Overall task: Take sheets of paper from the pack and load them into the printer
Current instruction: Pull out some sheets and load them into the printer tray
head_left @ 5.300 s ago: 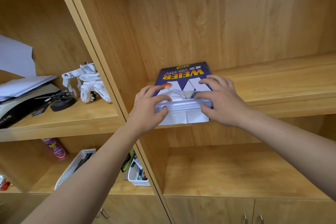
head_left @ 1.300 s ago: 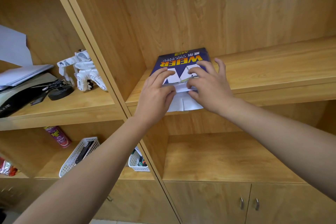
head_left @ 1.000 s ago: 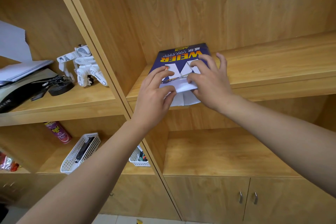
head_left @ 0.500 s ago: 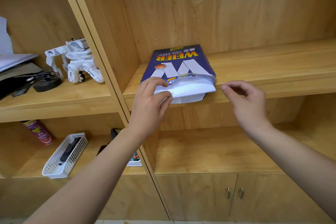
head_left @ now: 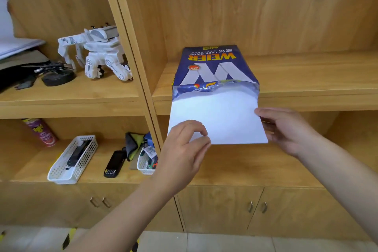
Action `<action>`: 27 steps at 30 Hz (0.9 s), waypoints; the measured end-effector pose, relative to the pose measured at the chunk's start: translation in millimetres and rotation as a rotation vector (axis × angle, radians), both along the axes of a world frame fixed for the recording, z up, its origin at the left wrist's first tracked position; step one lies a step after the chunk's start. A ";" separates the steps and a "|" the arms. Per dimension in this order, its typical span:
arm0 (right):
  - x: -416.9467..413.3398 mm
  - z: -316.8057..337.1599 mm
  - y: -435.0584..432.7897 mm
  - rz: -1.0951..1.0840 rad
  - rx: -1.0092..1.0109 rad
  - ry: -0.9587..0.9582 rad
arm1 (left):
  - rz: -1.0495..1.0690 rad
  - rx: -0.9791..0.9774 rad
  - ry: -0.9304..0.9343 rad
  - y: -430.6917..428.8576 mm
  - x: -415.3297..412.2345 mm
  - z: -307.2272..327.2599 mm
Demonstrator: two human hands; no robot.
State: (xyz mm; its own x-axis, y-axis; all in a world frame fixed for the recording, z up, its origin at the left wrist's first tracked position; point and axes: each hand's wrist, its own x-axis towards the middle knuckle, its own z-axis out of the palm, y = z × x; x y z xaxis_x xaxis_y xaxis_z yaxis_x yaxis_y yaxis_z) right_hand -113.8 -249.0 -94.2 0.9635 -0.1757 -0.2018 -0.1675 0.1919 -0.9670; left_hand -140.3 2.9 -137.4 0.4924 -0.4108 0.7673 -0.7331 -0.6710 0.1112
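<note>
- In the head view we see our left hand (head_left: 185,149) pinching the lower left corner of the white paper sheets (head_left: 218,117), thumb on top and the other fingers (head_left: 201,143) curled shut beneath the edge.
- Our right hand (head_left: 286,129) grips the sheets' right edge, its fingers closed on the stack with the thumb tip lying on the top sheet.
- Between the two sets of fingers the sheets stick out towards us, past the front edge of the wooden shelf (head_left: 306,80), with their far end still inside the torn mouth of the pack.
- The blue WEIER copy paper pack (head_left: 212,65) lies flat on that shelf, just beyond our fingers, its open end facing us and its lettering upside down from where we stand.
- Well to the left of our left fingers, in the next compartment, a white toy robot (head_left: 98,53) stands on the shelf beside a black round object (head_left: 58,76).
- Below it, lower left of our left fingers, a white mesh basket (head_left: 71,161), a red spray can (head_left: 42,132) and a black handset (head_left: 114,163) sit on the lower shelf.
- Under our hands are closed cabinet doors (head_left: 221,208) with small metal handles.
</note>
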 end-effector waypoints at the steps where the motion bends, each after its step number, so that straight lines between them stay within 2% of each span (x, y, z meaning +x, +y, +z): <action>1: -2.6 -0.7 1.2 0.004 -0.010 0.006 | -0.009 -0.006 0.009 2.0 -6.3 -4.3; 6: -17.3 -8.6 9.4 -0.019 -0.027 0.028 | -0.020 0.010 0.041 13.2 -24.3 -21.3; 9: -25.3 -11.8 11.7 -0.046 0.012 0.032 | -0.067 -0.078 0.181 23.0 -27.2 -17.7; 13: -37.7 -18.9 11.5 -0.063 0.037 0.040 | -0.010 -0.514 0.522 45.3 -20.6 7.4; 15: -46.0 -24.0 12.9 -0.063 0.030 0.049 | 0.036 -0.791 0.771 59.6 -7.4 12.7; 17: -54.5 -29.4 14.7 -0.076 0.013 0.062 | -0.035 -1.038 1.114 69.6 2.4 12.9; 19: -62.4 -34.7 16.2 -0.090 -0.012 0.076 | -0.153 -1.133 1.323 74.4 5.0 4.7; 21: -70.7 -39.0 18.4 -0.098 -0.031 0.086 | -0.219 -1.127 1.370 73.6 -1.1 -3.8; 27: -95.6 -52.9 33.9 -0.143 -0.061 0.080 | -0.283 -1.085 1.359 71.8 -15.9 -31.0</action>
